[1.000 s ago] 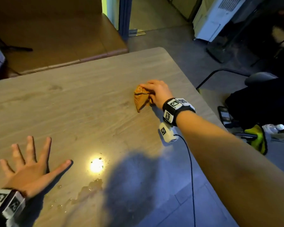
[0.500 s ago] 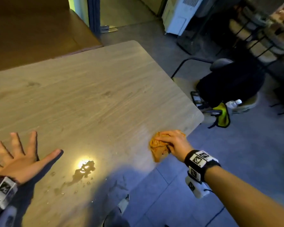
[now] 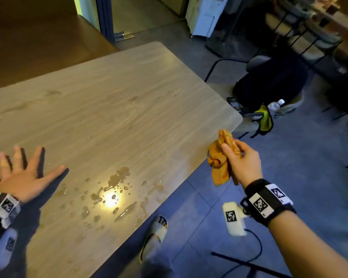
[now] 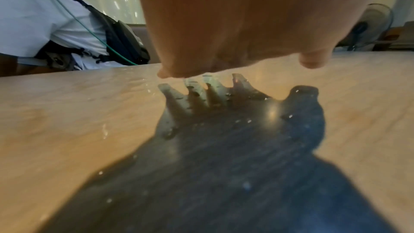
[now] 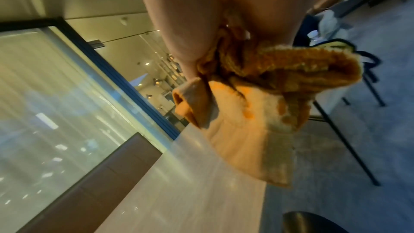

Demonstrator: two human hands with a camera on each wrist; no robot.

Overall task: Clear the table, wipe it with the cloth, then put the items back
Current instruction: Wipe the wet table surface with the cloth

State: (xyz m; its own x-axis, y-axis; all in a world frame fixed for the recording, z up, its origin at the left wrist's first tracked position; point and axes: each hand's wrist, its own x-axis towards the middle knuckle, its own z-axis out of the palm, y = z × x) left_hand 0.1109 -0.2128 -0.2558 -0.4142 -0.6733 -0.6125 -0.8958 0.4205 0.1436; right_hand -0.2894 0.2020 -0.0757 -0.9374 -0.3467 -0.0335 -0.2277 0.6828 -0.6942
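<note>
Right hand (image 3: 241, 161) grips bunched orange cloth (image 3: 219, 163) just off the table (image 3: 109, 109) edge. Left hand (image 3: 22, 177) fingers spread wide, apparently hovering over the droplets (image 3: 113, 189).

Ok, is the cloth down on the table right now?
No: in the head view the right hand grips the orange cloth bunched up past the edge of the table, off the surface.

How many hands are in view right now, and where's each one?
2. The left hand is spread over the table near the water drops. The right hand grips the orange cloth just off the table's edge.
</note>
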